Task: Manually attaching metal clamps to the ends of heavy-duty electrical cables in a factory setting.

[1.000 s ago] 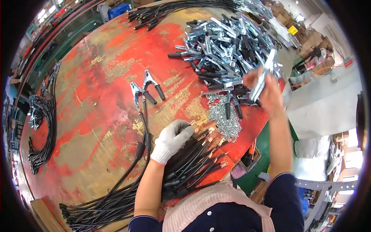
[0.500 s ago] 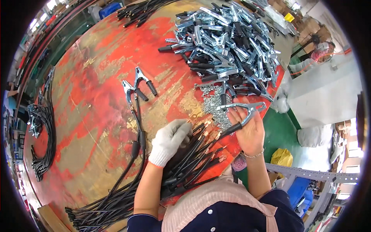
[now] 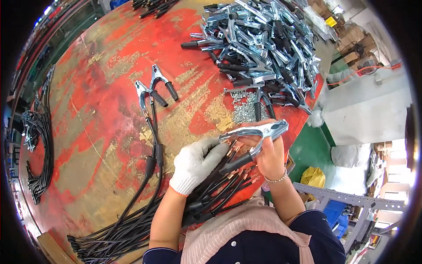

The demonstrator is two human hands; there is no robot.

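Observation:
In my right hand (image 3: 271, 160), bare with a bracelet at the wrist, is a silver spring clamp (image 3: 276, 128) with one black grip handle pointing down-left. My left hand (image 3: 193, 165), in a white knit glove, is closed, its fingertips at the end of the clamp's other handle. What the glove pinches is partly hidden. Black cables (image 3: 220, 193) with copper lugs lie beneath and beside both hands. Two clamps (image 3: 154, 83) lie further left, at least one joined to a black cable (image 3: 154, 123).
A large heap of silver clamps (image 3: 263, 48) covers the far right of the table (image 3: 105, 132). Small metal nuts or screws (image 3: 244, 108) lie in front of it. Bundled cables (image 3: 44, 141) lie at the left edge, more cable ends (image 3: 154, 6) at the far edge. A perforated metal rail (image 3: 347, 200) stands right.
My right hand has brought the clamp left and nearer, turning it. My left hand has shifted slightly right, and its fingertips now meet the clamp's handle. The view has shifted slightly.

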